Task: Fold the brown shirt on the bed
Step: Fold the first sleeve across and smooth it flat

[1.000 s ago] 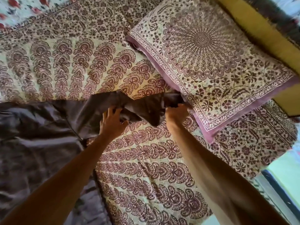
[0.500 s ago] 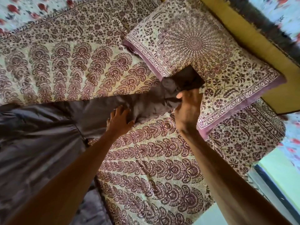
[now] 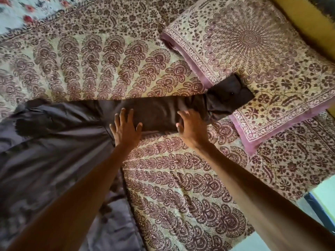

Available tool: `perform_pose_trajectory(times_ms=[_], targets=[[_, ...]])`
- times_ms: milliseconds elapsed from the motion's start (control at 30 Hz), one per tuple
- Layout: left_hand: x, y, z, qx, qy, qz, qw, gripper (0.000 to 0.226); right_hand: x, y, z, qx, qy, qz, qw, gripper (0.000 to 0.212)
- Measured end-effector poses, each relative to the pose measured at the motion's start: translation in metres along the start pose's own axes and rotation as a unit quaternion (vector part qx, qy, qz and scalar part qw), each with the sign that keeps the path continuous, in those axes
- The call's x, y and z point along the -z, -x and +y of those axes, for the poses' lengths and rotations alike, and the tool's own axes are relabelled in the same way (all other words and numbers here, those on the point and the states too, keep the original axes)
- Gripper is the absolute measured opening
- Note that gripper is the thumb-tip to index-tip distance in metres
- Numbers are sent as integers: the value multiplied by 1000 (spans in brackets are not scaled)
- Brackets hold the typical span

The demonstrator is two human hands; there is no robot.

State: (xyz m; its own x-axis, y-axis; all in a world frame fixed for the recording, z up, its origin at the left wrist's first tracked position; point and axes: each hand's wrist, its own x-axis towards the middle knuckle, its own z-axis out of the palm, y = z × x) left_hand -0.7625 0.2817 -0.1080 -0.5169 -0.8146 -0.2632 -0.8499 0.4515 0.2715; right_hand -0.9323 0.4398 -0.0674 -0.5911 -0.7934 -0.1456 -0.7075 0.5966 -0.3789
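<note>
The brown shirt [image 3: 54,142] lies spread over the left of the bed, its body at the lower left. One long sleeve [image 3: 157,113] stretches out to the right, and its cuff end [image 3: 230,93] rests on the pillow's corner. My left hand [image 3: 126,129] lies flat with fingers spread on the sleeve near the armpit. Resting palm-down on the sleeve further right is my right hand [image 3: 192,127], fingers apart. Neither hand grips the cloth.
The bed cover [image 3: 181,187] is cream with a maroon print. A matching pillow [image 3: 262,66] with a pink border lies at the upper right. A yellow headboard [image 3: 308,24] runs behind it. The bed's edge and floor [image 3: 322,194] show at the lower right.
My right hand pulled the crumpled sleeve out to the right, laid its cuff on the pillow and let go. Both hands now lie flat on the straightened sleeve.
</note>
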Motion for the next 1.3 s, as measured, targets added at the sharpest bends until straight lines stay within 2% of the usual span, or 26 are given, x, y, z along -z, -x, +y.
perform_pose_trajectory(times_ms=[100, 167, 267, 367, 433, 500, 567, 633, 700, 800, 900, 1033, 1100, 1133, 1200, 1233, 1267, 1300], targets=[[1, 1, -40, 47, 0, 5, 999, 69, -34, -7, -21, -18, 49, -99, 994, 69], [2, 4, -69, 106, 25, -11, 994, 70, -55, -7, -26, -103, 44, -136, 984, 73], [7, 4, -104, 137, 53, -29, 989, 65, -68, -4, -33, -242, 31, -134, 960, 74], [19, -10, -119, 128, 66, -59, 988, 66, -67, -11, -57, -304, 75, -120, 942, 78], [21, -19, -129, 115, 50, -78, 989, 70, -73, -20, -84, -223, 116, -82, 964, 77], [20, -22, -142, 67, -14, -81, 994, 68, -88, -32, -121, -64, 87, -61, 992, 68], [18, -23, -153, 32, -61, -70, 995, 66, -111, -44, -160, 76, 46, -90, 992, 60], [18, -28, -158, 35, -22, -57, 997, 65, -136, -56, -189, 127, 43, -135, 982, 57], [18, -29, -157, 33, -5, -35, 999, 63, -151, -61, -193, 131, 73, -133, 980, 58], [15, -29, -159, 30, 5, -20, 999, 62, -149, -54, -157, 118, 105, -77, 984, 65], [12, -28, -153, 35, 9, -17, 999, 62, -125, -44, -92, 13, 133, -21, 991, 72], [14, -27, -120, 110, 44, 35, 992, 72, -85, -31, 9, -126, 128, 12, 984, 75], [13, -27, -89, 33, 47, 67, 996, 77, -71, -33, 34, -176, 130, 27, 975, 75], [9, -28, -71, -35, 52, 60, 996, 73, -67, -36, 34, -172, 136, 32, 975, 74], [-7, -27, -35, -129, 48, 12, 990, 64, -69, -41, 22, -54, 147, 7, 988, 70], [-17, -27, -21, -141, 40, -3, 989, 64, -73, -41, 20, 19, 152, -7, 988, 68], [-26, -28, -14, -135, 25, -10, 990, 67, -74, -40, 25, 52, 151, -16, 987, 68], [-33, -29, -13, -121, 7, -7, 993, 70, -71, -37, 37, 34, 147, -9, 989, 69]])
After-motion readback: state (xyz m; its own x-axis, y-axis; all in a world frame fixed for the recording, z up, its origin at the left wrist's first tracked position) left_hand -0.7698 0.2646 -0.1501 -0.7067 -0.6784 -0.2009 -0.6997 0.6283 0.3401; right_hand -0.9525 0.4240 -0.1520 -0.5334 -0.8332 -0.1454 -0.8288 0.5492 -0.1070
